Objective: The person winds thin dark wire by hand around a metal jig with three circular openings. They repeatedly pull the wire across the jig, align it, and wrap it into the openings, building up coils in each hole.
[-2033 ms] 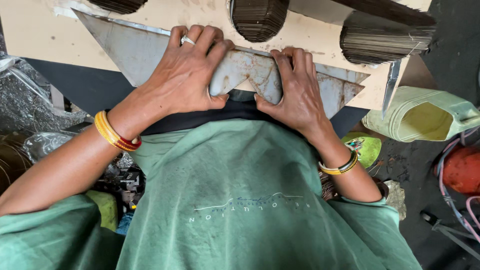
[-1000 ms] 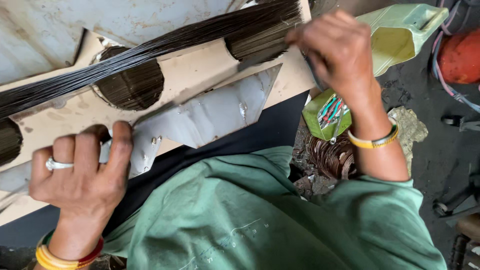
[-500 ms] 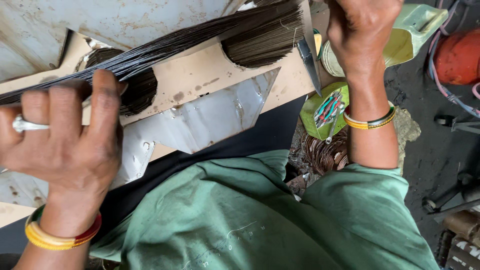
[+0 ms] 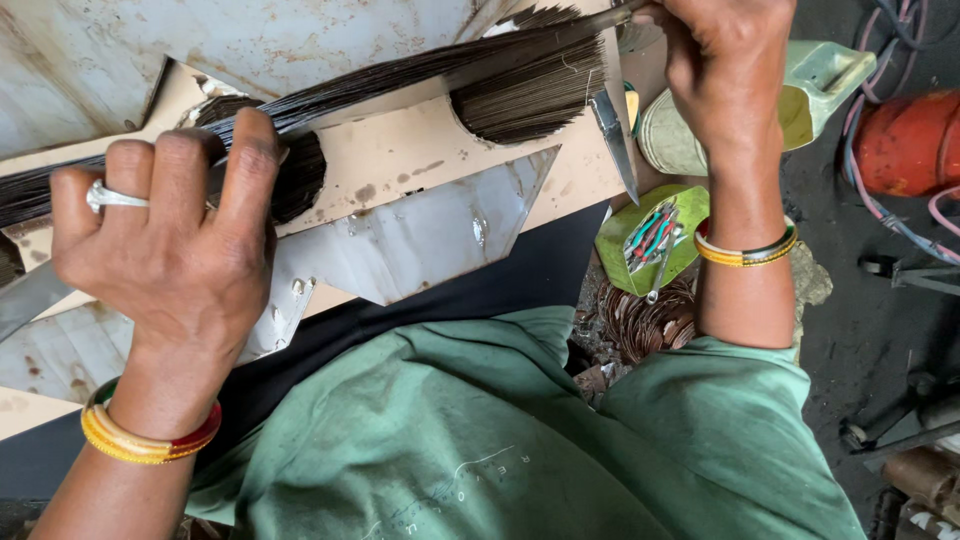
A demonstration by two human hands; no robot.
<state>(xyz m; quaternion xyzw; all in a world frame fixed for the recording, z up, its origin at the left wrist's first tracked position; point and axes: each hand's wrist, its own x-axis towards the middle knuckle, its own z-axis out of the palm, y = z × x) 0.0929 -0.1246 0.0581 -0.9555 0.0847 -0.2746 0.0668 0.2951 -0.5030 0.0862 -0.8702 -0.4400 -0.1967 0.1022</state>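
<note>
The left hand [image 4: 165, 250] was clenched around the wire bundle [image 4: 400, 75]; the right hand [image 4: 725, 65] gripped its far end. The bundle lay across the notched jig [image 4: 400, 165]. Loose strands could probably spring free or cut skin if either grip slackened near the blade [image 4: 615, 140].

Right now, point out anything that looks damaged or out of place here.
Nothing stands out. Both hands, left and right, grip one wire bundle lying over a stained board. The metal plate is scuffed, not broken.

A workshop: metal sheets [image 4: 300, 40], grimy floor [image 4: 860, 320], cables [image 4: 890, 215].
</note>
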